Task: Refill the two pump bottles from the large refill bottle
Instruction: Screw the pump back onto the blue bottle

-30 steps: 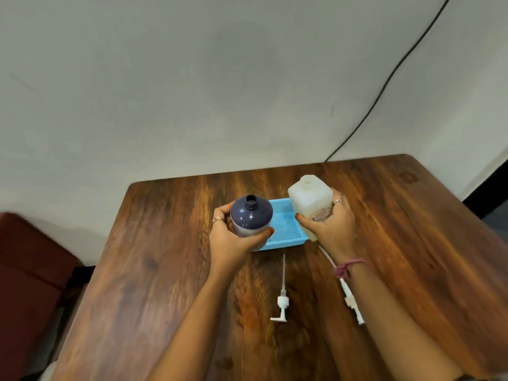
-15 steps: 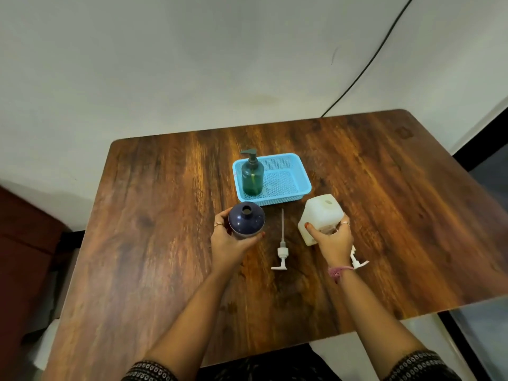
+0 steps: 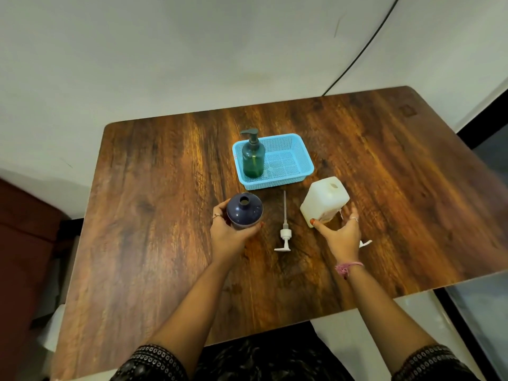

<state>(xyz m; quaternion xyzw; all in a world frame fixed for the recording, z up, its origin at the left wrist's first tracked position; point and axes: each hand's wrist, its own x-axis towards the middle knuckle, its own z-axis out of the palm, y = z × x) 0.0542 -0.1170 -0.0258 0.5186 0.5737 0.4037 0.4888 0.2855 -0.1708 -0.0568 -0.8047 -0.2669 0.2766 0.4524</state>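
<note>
I see left hand (image 3: 229,235) gripping open navy bottle (image 3: 244,210), right hand (image 3: 341,233) loosely open beside refill jug (image 3: 324,200); green pump bottle (image 3: 253,156) capped in basket (image 3: 297,163), navy's pump (image 3: 285,232) not yet on.

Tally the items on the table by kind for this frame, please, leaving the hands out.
Pump bottles: 2, green bottle with its pump on, dark blue bottle open
Refill bottles: 1, white refill bottle
Loose pump heads: 2, white pump between the hands, second pump mostly hidden by the right hand
Baskets: 1, blue basket
Total: 6
</note>
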